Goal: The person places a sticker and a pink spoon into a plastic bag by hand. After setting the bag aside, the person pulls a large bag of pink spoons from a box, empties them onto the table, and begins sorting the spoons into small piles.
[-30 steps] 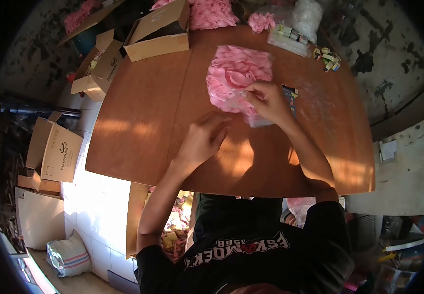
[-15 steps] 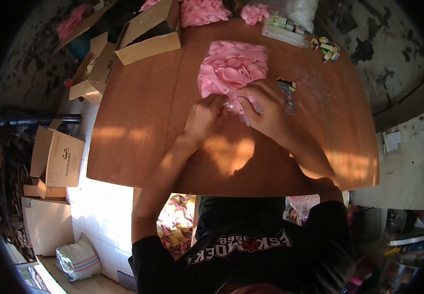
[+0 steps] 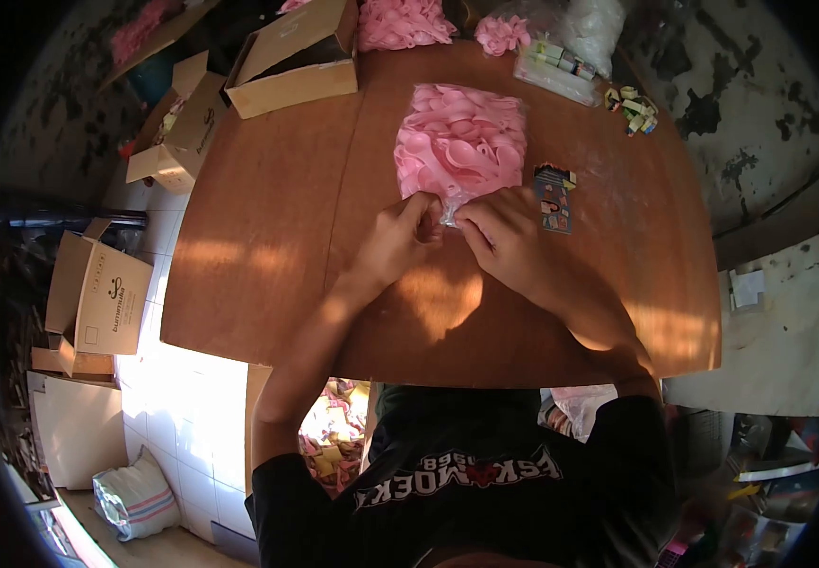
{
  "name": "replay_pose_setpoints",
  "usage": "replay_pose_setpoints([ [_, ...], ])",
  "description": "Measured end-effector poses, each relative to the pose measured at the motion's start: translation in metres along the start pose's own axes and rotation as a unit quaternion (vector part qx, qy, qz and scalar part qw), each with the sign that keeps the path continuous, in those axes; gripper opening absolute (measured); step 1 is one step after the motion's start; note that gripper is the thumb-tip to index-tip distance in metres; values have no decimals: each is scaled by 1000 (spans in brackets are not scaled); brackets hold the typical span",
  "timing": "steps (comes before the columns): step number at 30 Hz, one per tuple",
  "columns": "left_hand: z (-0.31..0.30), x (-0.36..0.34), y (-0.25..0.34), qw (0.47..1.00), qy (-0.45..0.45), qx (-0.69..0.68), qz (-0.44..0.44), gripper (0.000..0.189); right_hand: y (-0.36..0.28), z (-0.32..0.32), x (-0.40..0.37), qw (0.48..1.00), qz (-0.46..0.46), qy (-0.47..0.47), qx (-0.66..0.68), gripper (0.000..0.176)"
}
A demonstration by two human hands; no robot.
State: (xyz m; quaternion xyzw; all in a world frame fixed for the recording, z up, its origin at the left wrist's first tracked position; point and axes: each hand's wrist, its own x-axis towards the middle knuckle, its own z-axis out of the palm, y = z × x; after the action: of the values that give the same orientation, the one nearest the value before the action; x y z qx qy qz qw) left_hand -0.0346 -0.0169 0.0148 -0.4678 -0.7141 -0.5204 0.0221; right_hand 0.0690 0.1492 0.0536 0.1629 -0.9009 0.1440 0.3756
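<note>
A clear plastic bag [image 3: 461,137] packed with pink plastic spoons lies on the wooden table in front of me. Its gathered mouth points toward my body. My left hand [image 3: 402,235] pinches the left side of that bag mouth with curled fingers. On the other side, my right hand [image 3: 504,235] is closed on the same plastic, thumb against the fingers. A short crumpled strip of clear film shows between the two hands. To the right of the bag lies a dark printed card [image 3: 555,204] with a small yellow piece at its top.
At the back of the wooden table [image 3: 267,189] stand an open cardboard box [image 3: 298,66], more pink spoons [image 3: 405,24], a clear pack of small rolls [image 3: 556,68] and a pile of small yellowish pieces [image 3: 632,112]. Cardboard cartons [image 3: 111,298] and a white sack [image 3: 135,497] stand at left.
My right hand has come down off the spoons to the bag's mouth, and both hands now grip the gathered plastic. The spoons near the opening sit further inside. The view has shifted slightly.
</note>
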Motion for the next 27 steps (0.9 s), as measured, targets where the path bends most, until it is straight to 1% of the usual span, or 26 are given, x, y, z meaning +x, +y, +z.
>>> replay_pose_setpoints([
  [1,0,0,-1,1000,7,0,1,36,-4,0,4,1000,-20,-5,18,15],
  [2,1,-1,-1,1000,2,1,20,35,-7,3,8,1000,-25,-7,18,15],
  [3,1,-2,-3,999,-3,2,38,35,-10,6,11,999,-7,-34,38,17],
  [4,1,-3,-4,999,1,0,37,35,-12,9,13,996,13,-61,59,20],
  [5,0,-4,-5,999,-12,16,42,34,-11,7,16,995,9,-80,55,27],
  [8,0,-5,-11,997,-17,40,57,32,-9,12,16,993,15,-103,56,26],
  [10,1,-7,-13,997,-14,48,65,31,-8,15,16,993,4,-112,47,26],
  [12,2,-6,-15,994,-1,62,94,32,-6,17,15,992,-7,-118,37,27],
  [13,3,-5,-15,994,2,62,93,32,-5,18,14,992,-17,-120,25,28],
  [15,5,-4,-15,992,25,39,116,30,-3,19,11,992,-26,-123,15,30],
  [17,6,-5,-23,991,17,46,123,32,2,21,9,993,-44,-104,34,36],
  [18,5,-4,-22,990,10,53,131,34,4,22,7,993,-44,-105,34,36],
  [19,4,-4,-21,990,10,53,131,34,7,23,4,993,-26,-106,42,37],
  [20,4,-4,-20,986,28,51,157,32,9,24,1,993,-9,-108,50,39],
  [21,4,-3,-17,980,46,50,184,30,11,25,-2,993,-10,-109,51,39],
  [22,4,-3,-17,981,47,52,184,30,13,27,-4,991,18,-106,77,39],
  [23,4,-3,-17,972,55,73,217,28,14,29,-6,988,48,-103,103,39],
  [24,4,-3,-17,962,63,94,250,26,13,28,-5,988,49,-102,104,39],
  [26,4,-3,-17,957,51,122,258,26,11,25,-2,978,91,-121,142,41],
  [27,4,-2,-16,951,41,147,268,26,10,23,-2,978,94,-119,142,41],
])
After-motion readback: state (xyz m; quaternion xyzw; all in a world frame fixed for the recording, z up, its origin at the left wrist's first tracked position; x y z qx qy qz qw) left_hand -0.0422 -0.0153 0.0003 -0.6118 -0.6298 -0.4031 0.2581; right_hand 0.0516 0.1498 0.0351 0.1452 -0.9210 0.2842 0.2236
